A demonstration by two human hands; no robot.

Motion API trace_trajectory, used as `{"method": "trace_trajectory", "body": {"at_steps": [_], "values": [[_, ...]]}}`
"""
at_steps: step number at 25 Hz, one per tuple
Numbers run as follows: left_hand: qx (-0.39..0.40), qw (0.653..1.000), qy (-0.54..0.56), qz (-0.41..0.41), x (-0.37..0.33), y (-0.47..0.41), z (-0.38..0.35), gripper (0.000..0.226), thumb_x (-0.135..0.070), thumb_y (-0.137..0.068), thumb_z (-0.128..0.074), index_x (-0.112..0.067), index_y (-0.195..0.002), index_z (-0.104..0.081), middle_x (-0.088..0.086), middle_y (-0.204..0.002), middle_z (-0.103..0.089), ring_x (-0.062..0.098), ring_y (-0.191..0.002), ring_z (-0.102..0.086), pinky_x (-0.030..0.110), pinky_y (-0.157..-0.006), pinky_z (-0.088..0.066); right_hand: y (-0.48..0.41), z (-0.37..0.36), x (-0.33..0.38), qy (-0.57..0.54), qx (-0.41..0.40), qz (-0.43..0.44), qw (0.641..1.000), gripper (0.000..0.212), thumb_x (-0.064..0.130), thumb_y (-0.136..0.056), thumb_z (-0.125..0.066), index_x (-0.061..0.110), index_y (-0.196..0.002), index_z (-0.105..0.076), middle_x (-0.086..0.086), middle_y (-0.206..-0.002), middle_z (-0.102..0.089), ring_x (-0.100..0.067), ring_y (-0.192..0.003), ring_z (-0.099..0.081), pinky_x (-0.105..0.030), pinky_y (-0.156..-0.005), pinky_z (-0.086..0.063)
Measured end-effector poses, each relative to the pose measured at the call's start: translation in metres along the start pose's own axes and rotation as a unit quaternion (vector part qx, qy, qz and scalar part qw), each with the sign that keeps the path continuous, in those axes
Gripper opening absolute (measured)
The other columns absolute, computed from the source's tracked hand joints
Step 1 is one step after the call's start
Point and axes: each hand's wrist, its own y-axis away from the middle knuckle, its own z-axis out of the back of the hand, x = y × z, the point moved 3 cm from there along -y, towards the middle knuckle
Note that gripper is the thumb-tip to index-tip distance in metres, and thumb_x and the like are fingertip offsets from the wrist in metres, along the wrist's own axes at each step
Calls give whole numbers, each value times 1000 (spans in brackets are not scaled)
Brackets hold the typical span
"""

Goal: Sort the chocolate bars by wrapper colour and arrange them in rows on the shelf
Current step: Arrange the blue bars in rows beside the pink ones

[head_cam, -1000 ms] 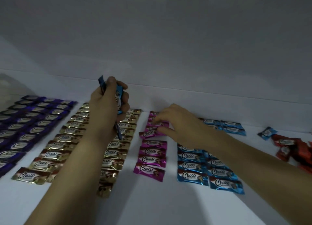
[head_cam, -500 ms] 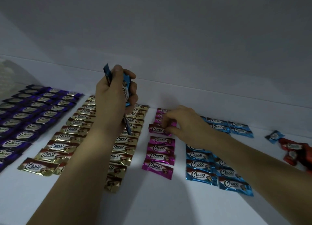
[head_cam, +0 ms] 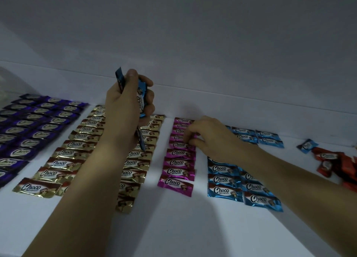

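The right hand (head_cam: 209, 139), the nearer of the two, pinched the right end of a pink bar (head_cam: 179, 145) lying crosswise midway up the pink column (head_cam: 177, 172) on the shelf (head_cam: 173, 227), while the left hand (head_cam: 125, 110), high over the gold rows (head_cam: 77, 146), gripped blue bars (head_cam: 142, 100) upright.

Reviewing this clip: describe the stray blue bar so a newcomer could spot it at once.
Start at the white shelf and go to its right end, where the loose red-wrapped chocolate bars are heaped. Just left of that heap lies one blue foil-wrapped chocolate bar, askew and alone, apart from the neat blue rows.
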Motion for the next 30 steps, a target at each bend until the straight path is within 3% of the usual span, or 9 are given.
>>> {"method": "trace_trajectory", "body": {"at_steps": [3, 6, 11, 14, 17, 25, 28, 30], "values": [[15, 999, 18, 26, 4, 1, -2, 36, -41, -108, -38, -15, -95, -59, -1, -71, -53, 10, -52, -42, 20, -40, -27, 0, 7, -2, -5, -30, -11, 999, 12, 17, -94, -68, 23, -102, -74, 18, -95, -62, 8, -80, -47, -5, -72, -34], [32, 996, 63, 55, 9, 1, -4, 36, -43, -108, -37, -17, -94, -59, -3, -72, -52, 8, -52, -42, 18, -39, -27, 12, 20, 1, -27, -79, -33, 996, 10, 18, -94, -68, 25, -100, -73, 21, -91, -58, 6, -83, -48, -16, -75, -36], [28, 994, 81, 74, 16, 1, -7, 36, -43, -108, -38, -18, -93, -58, -4, -71, -52, 7, -53, -44, 18, -38, -29, 65, -3, 42, -24, -22, 39, 999, 14, 41, -92, -67, 30, -98, -72, 16, -93, -66, -4, -91, -50, -24, -83, -42], [21, 995, 71, 73, 17, 3, -9, 36, -42, -108, -37, -17, -93, -58, -3, -71, -52, 8, -52, -43, 18, -38, -27, 85, -23, 51, 0, -76, 52, 996, 22, 46, -87, -71, 28, -98, -72, 12, -94, -64, -11, -93, -53, -34, -81, -48], [22, 995, 69, 73, 17, 4, -10, 36, -42, -108, -37, -17, -92, -58, -3, -71, -51, 8, -52, -43, 18, -38, -27, 92, -37, 56, 13, -135, 66, 989, 17, 39, -87, -73, 24, -94, -73, 10, -91, -65, -13, -91, -55, -38, -76, -50], [29, 987, 112, 108, 22, 7, -13, 37, -42, -108, -37, -18, -90, -58, -4, -69, -52, 6, -50, -43, 16, -36, -29, 95, -42, 58, 1, -183, 47, 982, 13, 34, -89, -72, 24, -97, -75, 11, -91, -66, -12, -88, -57, -33, -78, -50], [-6, 971, 181, 155, 31, 17, -25, 35, -43, -107, -38, -18, -93, -57, -5, -69, -51, 5, -49, -44, 15, -36, -30, 96, -18, 57, -82, -228, 6, 970, 28, 41, -85, -76, 26, -108, -72, 17, -99, -63, 2, -91, -53, -15, -81, -43], [-41, 964, 193, 181, 36, 26, -46, 34, -43, -107, -40, -17, -94, -57, -5, -68, -51, 6, -48, -44, 16, -36, -30, 94, 8, 58, -136, -237, 9, 962, 40, 40, -84, -79, 28, -119, -65, 19, -108, -58, 2, -95, -55, -9, -82, -39]]}}
